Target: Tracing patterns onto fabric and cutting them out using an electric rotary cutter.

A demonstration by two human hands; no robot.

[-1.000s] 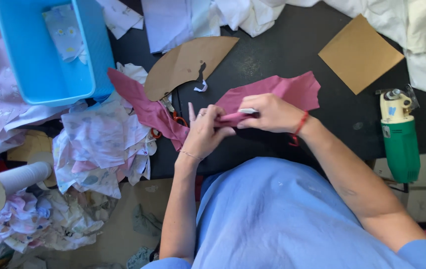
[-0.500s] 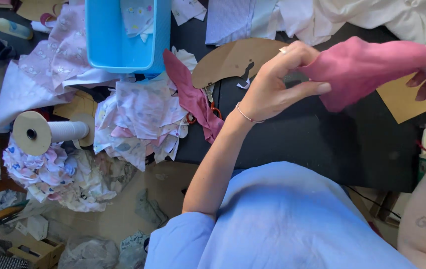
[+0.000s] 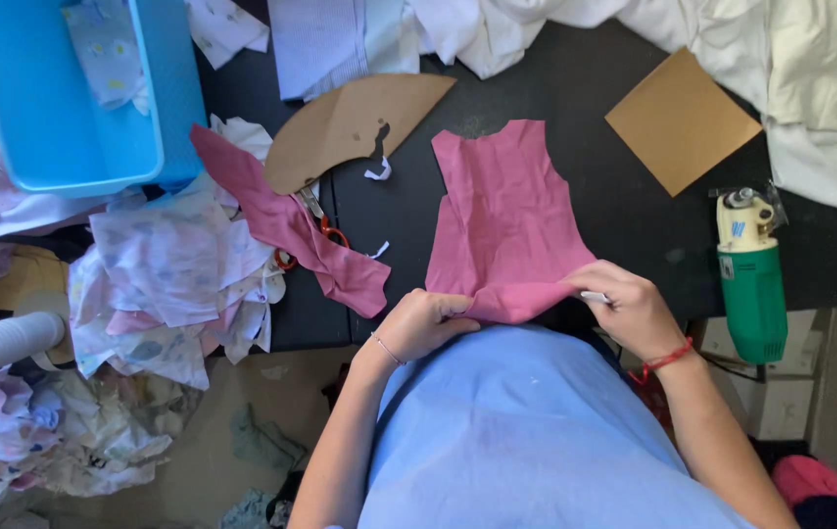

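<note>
Pink fabric piece (image 3: 508,211) now flat, near edge hidden

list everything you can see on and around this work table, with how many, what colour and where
pink fabric piece: 1, pink, flat on table centre, near edge held
pink strip: 1, pink, left of it, over scissors
scissors: 1, orange handles, mostly hidden
curved card pattern: 1, brown, top centre
square card: 1, brown, top right
electric cutter: 1, green and cream, right edge
bin: 1, blue, top left
printed scraps: pile, pale, left
table: 1, black
left hand: grips fabric edge
right hand: grips fabric edge
</note>
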